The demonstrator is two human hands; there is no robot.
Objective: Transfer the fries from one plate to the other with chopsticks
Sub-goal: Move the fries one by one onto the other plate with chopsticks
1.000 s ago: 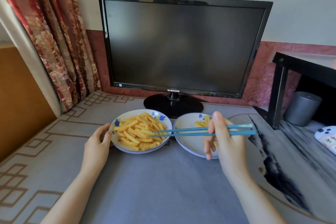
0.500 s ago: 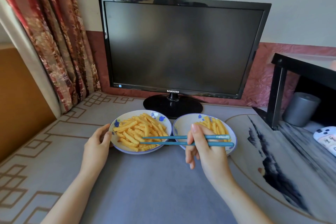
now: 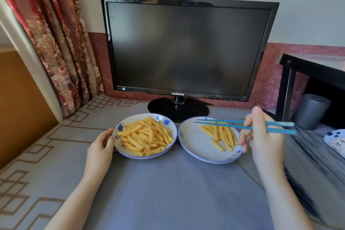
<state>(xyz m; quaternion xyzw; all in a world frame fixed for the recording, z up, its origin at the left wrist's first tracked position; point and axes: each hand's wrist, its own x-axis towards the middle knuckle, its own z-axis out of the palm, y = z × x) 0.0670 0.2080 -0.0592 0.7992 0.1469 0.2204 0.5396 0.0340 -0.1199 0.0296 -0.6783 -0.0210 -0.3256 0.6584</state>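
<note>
Two white plates with blue flowers sit side by side on the grey mat. The left plate [image 3: 122, 127] carries a big heap of crinkle-cut fries [image 3: 145, 135]. My left hand [image 3: 99, 147] grips its left rim. On the right plate [image 3: 196, 145] lie several fries [image 3: 222, 136] towards its right half. My right hand [image 3: 265, 142] holds a pair of teal chopsticks [image 3: 224, 124] level above that plate, tips pointing left over its far-left rim. I see no fry between the tips.
A black monitor [image 3: 184, 48] stands right behind the plates, its round base [image 3: 177, 108] almost touching them. A curtain [image 3: 56, 43] hangs at the left. A black shelf [image 3: 291, 84], a grey cylinder [image 3: 309, 111] and a white gadget [image 3: 336, 142] are at the right.
My right hand has swung right and up with the chopsticks; their tips left the heap on the left plate and now hover over the right plate. My left hand stayed put.
</note>
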